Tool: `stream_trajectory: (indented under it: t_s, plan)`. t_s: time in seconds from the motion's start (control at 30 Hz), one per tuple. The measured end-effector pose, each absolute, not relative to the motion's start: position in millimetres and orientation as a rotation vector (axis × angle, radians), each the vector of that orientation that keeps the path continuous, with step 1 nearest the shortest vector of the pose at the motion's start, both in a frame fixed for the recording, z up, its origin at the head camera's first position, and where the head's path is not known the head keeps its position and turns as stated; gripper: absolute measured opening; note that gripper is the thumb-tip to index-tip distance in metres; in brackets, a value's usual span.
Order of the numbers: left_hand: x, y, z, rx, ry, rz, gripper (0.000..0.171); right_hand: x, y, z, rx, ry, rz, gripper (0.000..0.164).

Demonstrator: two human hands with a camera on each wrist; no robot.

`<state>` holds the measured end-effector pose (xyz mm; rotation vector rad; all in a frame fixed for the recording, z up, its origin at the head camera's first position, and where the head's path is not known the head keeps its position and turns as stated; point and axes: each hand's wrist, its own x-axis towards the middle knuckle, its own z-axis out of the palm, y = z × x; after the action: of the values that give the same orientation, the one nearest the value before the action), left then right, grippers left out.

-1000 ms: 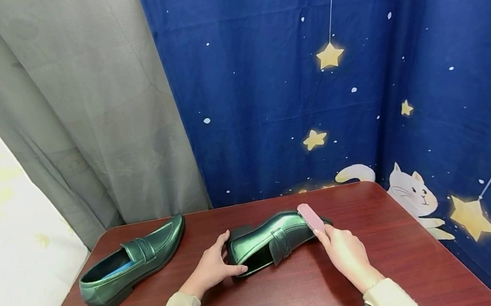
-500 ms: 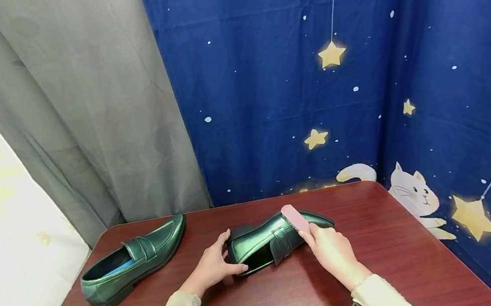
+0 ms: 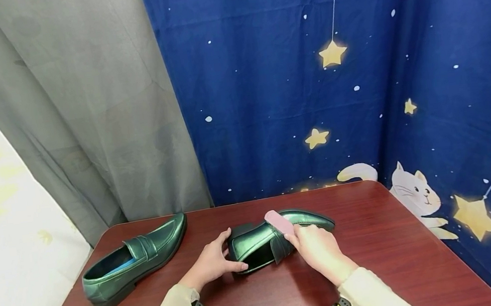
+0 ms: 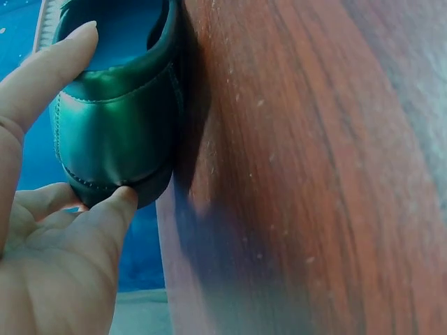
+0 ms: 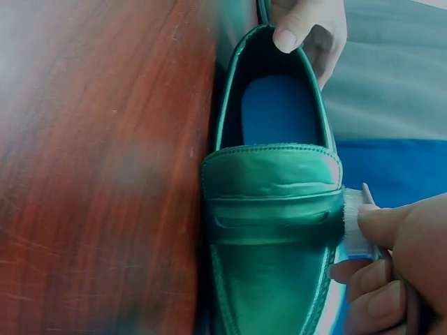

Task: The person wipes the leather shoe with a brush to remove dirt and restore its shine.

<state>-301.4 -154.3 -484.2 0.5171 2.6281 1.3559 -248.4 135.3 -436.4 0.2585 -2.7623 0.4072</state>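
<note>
A shiny dark green loafer [image 3: 252, 239] lies tipped on its side on the table, its opening facing me and its toe pointing right. My left hand [image 3: 212, 261] grips it by the heel; in the left wrist view the thumb hooks over the collar and fingers press the heel's bottom edge [image 4: 115, 132]. My right hand [image 3: 317, 248] holds a pink-backed brush [image 3: 279, 222] on the loafer's upper side near the strap. In the right wrist view the pale bristles [image 5: 354, 220] meet the shoe's side beside the strap [image 5: 272, 216]. A blue insole [image 5: 279, 112] shows inside.
A matching green loafer [image 3: 135, 259] stands upright at the left of the reddish-brown table [image 3: 403, 256], toe pointing away to the right. Behind the table's far edge hang a grey curtain [image 3: 100, 114] and a blue star-patterned curtain [image 3: 265, 85].
My right hand has slid the brush leftward along the loafer, from near the toe back to the strap. My left hand keeps its grip on the heel, and the loafer stays in place.
</note>
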Motion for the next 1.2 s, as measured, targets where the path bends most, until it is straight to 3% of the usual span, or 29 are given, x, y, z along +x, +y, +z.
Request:
stream_trajectory:
  t_s: [1.2]
  plan:
    - [-301.7, -152.4, -485.3, 0.515, 2.666, 1.333, 0.118, -242.0, 87.9, -431.2, 0.342, -2.699, 0.259, 0.033]
